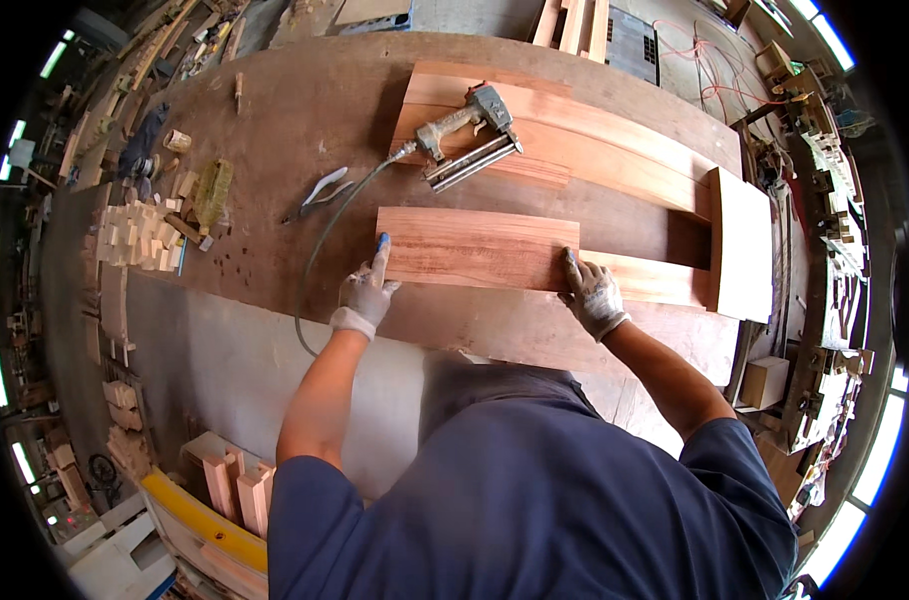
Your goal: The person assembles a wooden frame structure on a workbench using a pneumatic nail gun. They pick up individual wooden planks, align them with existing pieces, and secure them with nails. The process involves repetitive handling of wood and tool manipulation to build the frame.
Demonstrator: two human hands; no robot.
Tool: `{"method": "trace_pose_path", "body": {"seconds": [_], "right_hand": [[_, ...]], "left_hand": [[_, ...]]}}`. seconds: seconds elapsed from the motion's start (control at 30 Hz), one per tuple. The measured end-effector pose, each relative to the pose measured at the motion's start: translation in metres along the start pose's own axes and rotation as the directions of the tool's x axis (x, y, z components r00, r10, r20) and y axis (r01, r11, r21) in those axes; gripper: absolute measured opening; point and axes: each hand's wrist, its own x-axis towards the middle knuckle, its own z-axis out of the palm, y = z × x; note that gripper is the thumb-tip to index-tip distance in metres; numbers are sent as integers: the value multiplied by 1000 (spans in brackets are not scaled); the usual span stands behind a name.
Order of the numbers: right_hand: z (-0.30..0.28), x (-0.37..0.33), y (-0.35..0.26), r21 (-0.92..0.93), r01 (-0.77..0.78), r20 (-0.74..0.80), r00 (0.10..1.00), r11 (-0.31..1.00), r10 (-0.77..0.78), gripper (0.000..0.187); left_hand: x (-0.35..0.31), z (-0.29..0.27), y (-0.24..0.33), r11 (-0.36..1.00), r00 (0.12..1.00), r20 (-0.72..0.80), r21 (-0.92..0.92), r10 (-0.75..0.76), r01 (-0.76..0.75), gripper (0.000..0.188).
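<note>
Between my two gloved hands lies a short, wide reddish wooden board near the front of the workbench. My left hand grips its left end, fingers along the edge. At the right end my right hand holds the board by its edge and corner. The board's right end meets a longer wooden piece that runs to an upright end board. Behind, a pneumatic nail gun rests on wide wooden planks, its hose curving down past my left hand.
Pliers-like hand tools lie left of the nail gun. Farther left are a pile of small wood blocks, a yellowish brush-like object and a small can. Wood pieces stand at lower left beside a yellow-edged surface.
</note>
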Motion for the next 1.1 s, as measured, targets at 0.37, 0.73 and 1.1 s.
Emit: {"method": "trace_pose_path", "body": {"seconds": [0.37,0.73,1.1], "right_hand": [[-2,4,-4,13,-10,65,998,1000,9,103],[-22,0,-17,-56,-108,166,979,993,116,119],[-76,253,-111,660,-588,242,756,468,608,66]], "left_hand": [[-1,-9,-1,1000,999,41,-2,-18,18,105],[4,18,-17,983,987,-32,-88,156,-159,108],[6,24,-33,966,974,-61,-129,218,-224,98]]}}
